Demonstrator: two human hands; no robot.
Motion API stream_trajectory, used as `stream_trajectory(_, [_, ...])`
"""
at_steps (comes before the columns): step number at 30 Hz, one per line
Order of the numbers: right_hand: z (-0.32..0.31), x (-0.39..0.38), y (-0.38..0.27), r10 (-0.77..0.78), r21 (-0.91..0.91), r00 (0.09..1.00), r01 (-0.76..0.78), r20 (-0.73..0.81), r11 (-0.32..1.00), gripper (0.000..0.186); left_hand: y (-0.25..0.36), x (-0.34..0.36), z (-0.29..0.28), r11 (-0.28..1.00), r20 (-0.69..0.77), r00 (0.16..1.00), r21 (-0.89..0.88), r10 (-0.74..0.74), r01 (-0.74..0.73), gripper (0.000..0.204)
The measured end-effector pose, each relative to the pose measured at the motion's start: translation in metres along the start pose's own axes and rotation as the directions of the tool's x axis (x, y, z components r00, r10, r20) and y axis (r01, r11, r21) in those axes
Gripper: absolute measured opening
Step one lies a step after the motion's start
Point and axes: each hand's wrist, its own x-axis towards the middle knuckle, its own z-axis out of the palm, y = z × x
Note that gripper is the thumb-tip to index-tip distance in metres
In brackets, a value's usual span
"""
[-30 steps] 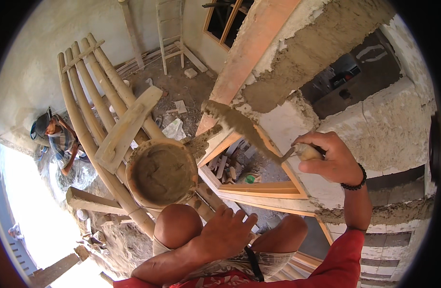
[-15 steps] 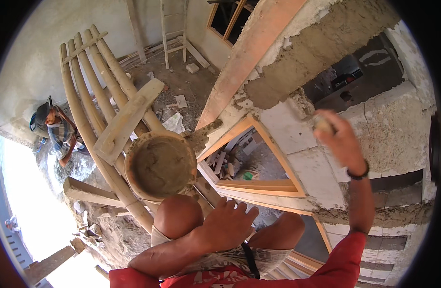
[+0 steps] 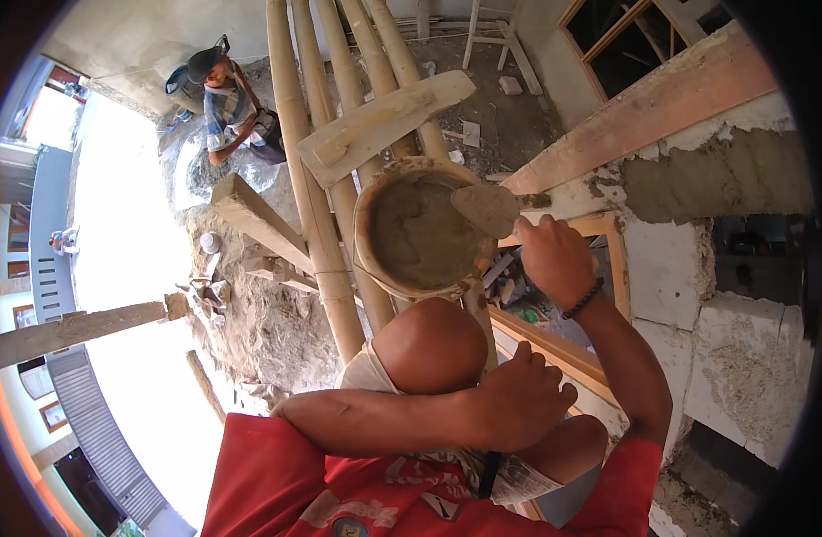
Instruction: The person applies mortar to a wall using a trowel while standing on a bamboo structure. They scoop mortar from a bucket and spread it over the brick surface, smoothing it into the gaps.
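Right hand [image 3: 558,264], trowel [image 3: 485,211] over bucket [image 3: 364,234], board [image 3: 388,128] across bamboo [image 3: 313,215]

The head-worn fisheye view looks steeply down and forward from above and behind the mortar bucket [image 3: 363,228], fairly near it.

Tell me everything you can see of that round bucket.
The round bucket has a tan, mortar-smeared rim; its material is unclear. It holds wet-looking brownish mortar, uneven on top. It appears to sit upright on bamboo poles, beyond the bent knee. The trowel blade overlaps its right edge; contact is unclear.
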Motion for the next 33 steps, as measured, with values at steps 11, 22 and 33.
stream_trajectory(11, [0.081, 0.026, -0.042, -0.097, 0.556, 0.972, -0.039, 0.213, 0.830, 0.044, 0.004, -0.002, 0.001, 1.000, 0.017, 1.000, -0.030, -0.006, 0.007, 0.041])
stream_trajectory(22, [0.065, -0.024, 0.016, 0.071, 0.606, 0.993, -0.117, 0.099, 0.787, 0.045, -0.004, 0.004, -0.003, 0.997, 0.129, 0.989, -0.040, 0.069, -0.064, 0.044])
stream_trajectory(33, [-0.196, -0.128, 0.074, 0.290, 0.534, 0.937, -0.350, 0.196, 0.769, 0.048, -0.008, 0.014, -0.016, 0.991, 0.129, 0.983, -0.013, 0.130, -0.130, 0.048])
